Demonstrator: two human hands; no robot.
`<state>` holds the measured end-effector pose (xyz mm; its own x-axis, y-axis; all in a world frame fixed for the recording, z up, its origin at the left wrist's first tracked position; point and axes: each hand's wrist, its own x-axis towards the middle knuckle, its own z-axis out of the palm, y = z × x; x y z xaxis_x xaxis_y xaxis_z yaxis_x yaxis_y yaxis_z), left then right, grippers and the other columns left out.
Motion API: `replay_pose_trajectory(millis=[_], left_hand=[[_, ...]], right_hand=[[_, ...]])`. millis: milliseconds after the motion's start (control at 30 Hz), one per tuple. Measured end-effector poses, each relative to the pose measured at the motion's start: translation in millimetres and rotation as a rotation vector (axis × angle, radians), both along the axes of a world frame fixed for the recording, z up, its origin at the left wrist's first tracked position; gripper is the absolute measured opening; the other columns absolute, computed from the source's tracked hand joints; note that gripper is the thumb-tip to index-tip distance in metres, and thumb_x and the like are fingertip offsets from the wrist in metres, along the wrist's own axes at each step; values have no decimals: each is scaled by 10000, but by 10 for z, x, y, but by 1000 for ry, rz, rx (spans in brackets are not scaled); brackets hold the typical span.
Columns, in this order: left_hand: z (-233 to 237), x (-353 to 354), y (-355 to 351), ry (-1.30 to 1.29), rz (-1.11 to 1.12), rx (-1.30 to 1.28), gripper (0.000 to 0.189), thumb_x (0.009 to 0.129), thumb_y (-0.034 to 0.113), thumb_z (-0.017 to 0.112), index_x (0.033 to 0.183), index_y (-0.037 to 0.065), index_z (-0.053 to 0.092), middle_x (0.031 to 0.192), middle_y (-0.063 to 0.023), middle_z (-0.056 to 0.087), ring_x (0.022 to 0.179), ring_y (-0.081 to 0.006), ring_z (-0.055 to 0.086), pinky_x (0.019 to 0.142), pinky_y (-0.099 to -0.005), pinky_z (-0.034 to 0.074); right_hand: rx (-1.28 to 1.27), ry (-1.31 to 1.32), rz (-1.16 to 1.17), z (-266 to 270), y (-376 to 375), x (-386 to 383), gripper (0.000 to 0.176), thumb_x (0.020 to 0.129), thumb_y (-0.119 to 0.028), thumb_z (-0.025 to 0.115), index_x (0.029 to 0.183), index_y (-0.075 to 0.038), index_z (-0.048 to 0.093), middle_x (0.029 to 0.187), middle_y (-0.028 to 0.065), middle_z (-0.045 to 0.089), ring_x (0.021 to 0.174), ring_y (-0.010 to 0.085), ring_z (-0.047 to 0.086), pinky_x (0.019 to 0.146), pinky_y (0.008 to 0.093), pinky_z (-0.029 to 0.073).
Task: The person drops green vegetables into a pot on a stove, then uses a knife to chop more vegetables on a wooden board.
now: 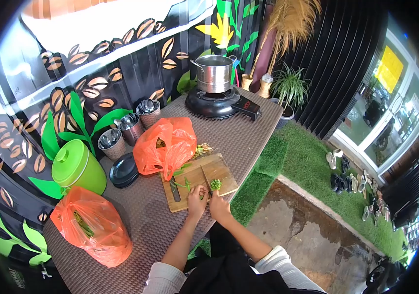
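On a brown woven table [141, 215] beside a leaf-painted black wall [136, 68], both hands met at the wooden cutting board's [219, 169] near edge, the left hand [197, 201] pinching green stems [186, 185], the right hand [219, 207] curled shut just below the chopped greens [215, 184].

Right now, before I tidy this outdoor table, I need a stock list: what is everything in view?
table: 1, brown, along the painted wall
cutting board: 1, wooden, table's near edge
greens: some, green, on the cutting board
plastic bags: 2, orange, one behind the board, one at the near left end
bucket: 1, green, lidded, by the wall
lids: 1 stack, black, right of the bucket
cups: 3, metal, holding cutlery, along the wall
stove: 1, black, far end
pot: 1, steel, on the stove
potted plant: 1, green, beyond the table
shoes: several, on the ground at right
left hand: on the board, at the greens
right hand: beside it; what it holds is unclear
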<state>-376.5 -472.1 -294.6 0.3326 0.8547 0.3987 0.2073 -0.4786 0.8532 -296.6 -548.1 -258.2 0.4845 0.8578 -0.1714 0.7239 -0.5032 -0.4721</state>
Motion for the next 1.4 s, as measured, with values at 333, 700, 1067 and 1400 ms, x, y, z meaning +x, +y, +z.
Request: replay_pose_trajectory(millis=[333, 700, 1067, 1400], left_hand=[[-2, -22, -11, -19, -9, -70, 128, 776, 39, 685, 843, 33, 575, 798, -82, 606, 703, -209, 591, 661, -330, 484], [-42, -30, 13, -10, 5, -107, 142, 766, 41, 694, 829, 24, 568, 783, -84, 596, 705, -226, 587, 662, -341, 481], [-55, -87, 19, 41, -54, -100, 165, 744, 33, 703, 858, 34, 584, 829, -82, 620, 786, -246, 611, 707, -352, 487], [45, -84, 61, -52, -44, -177, 244, 700, -35, 731, 904, 21, 608, 839, -79, 670, 802, -209, 623, 719, -323, 487]], right_hand=[[-8, 15, 24, -1, -27, 21, 342, 921, -219, 465, 1129, 39, 384, 926, 300, 636, 820, 466, 643, 740, 550, 508], [35, -18, 16, 37, -70, -12, 339, 934, -257, 490, 1107, 18, 394, 810, 285, 645, 811, 454, 648, 717, 542, 517], [41, 39, 47, -16, 72, 129, 281, 953, -246, 456, 1072, 1, 398, 812, 289, 643, 813, 457, 641, 714, 547, 503], [-30, -40, 35, -13, 35, -38, 295, 929, -165, 445, 1148, 21, 378, 832, 276, 654, 793, 416, 670, 653, 475, 558]])
